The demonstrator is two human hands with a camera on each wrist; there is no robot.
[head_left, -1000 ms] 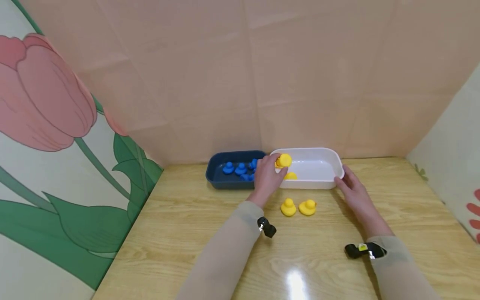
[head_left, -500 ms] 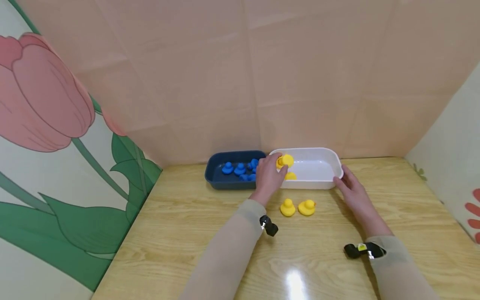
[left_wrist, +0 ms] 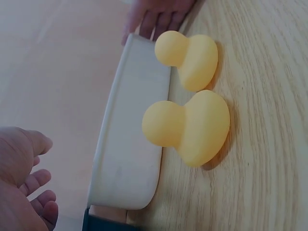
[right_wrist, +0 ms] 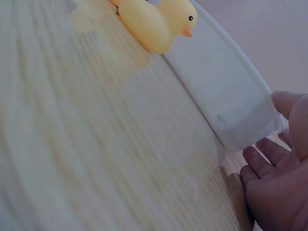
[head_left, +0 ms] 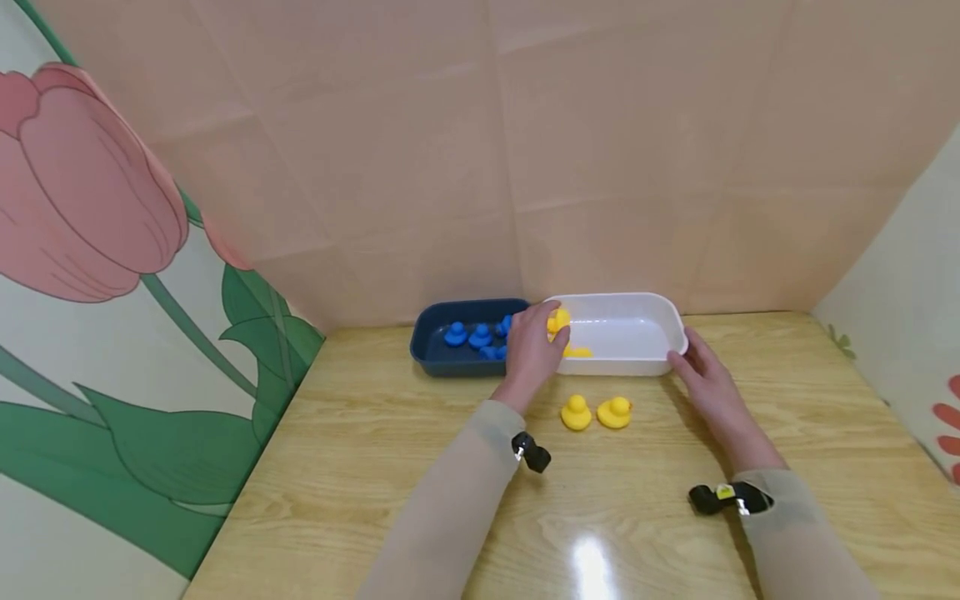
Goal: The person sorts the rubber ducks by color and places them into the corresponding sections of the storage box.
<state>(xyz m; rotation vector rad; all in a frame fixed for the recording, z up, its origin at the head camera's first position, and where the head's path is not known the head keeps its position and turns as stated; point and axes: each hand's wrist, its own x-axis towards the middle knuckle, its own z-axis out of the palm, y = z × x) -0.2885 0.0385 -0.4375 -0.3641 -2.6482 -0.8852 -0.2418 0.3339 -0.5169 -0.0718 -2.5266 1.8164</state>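
Note:
My left hand (head_left: 531,346) is over the left end of the white tray (head_left: 630,367), its thumb and fingers apart around a yellow rubber duck (head_left: 560,319). In the left wrist view that hand (left_wrist: 24,178) shows nothing between thumb and fingers. More yellow (head_left: 577,352) shows low inside the tray, partly hidden by the front wall. My right hand (head_left: 708,387) holds the tray's right end; in the right wrist view its thumb (right_wrist: 286,103) lies at the rim and the fingers bend by the corner. Two yellow ducks, one left (head_left: 576,413) and one right (head_left: 615,412), sit on the table before the tray.
A dark blue tray (head_left: 461,368) stands against the white tray's left end. Several blue ducks (head_left: 480,337) lie in it, some hidden behind my left hand. A pink-beige backdrop (head_left: 390,192) rises behind the wooden table (head_left: 352,467).
The yellow duck, earlier held with its round base toward me, now shows upright in the white tray, slightly further left. My left hand has loosened from it. The right hand has stayed put.

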